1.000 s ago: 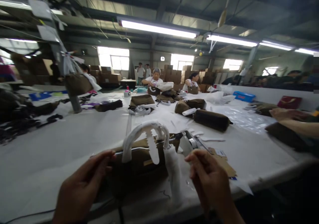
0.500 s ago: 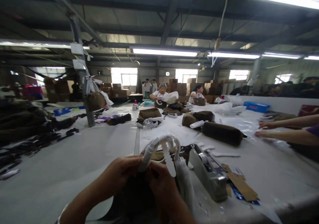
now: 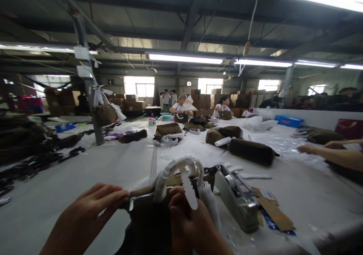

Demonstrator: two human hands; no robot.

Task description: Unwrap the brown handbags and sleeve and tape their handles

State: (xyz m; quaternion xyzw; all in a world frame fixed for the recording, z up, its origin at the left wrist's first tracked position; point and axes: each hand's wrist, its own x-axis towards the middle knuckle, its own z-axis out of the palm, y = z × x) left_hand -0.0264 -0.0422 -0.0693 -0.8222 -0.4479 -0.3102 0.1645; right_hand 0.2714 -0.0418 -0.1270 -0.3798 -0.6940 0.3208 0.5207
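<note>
A dark olive-brown handbag (image 3: 153,219) stands upright before me, its zipped top and white-wrapped handles (image 3: 161,183) facing up. My left hand (image 3: 87,213) is closed at the bag's top left corner, fingertips pinching the end beside the silver zipper pull (image 3: 131,203). At the front, below the handles, my right hand (image 3: 191,221) has curled fingers close against the bag; what they hold is hidden. A white strip with a notched edge (image 3: 188,188) hangs from the handles across my right hand.
Right of the bag stands a grey tape dispenser (image 3: 239,202), with brown cardboard tags (image 3: 273,207) beside it. More brown bags (image 3: 252,151) lie farther across the white table (image 3: 113,171). A co-worker's hands (image 3: 320,149) are at the right edge; a metal post (image 3: 98,130) rises at left.
My left hand has moved left from the handle's base to the bag's corner, uncovering the zipper. My right hand stays at the front, its fingers now higher. The co-worker's hands have shifted right.
</note>
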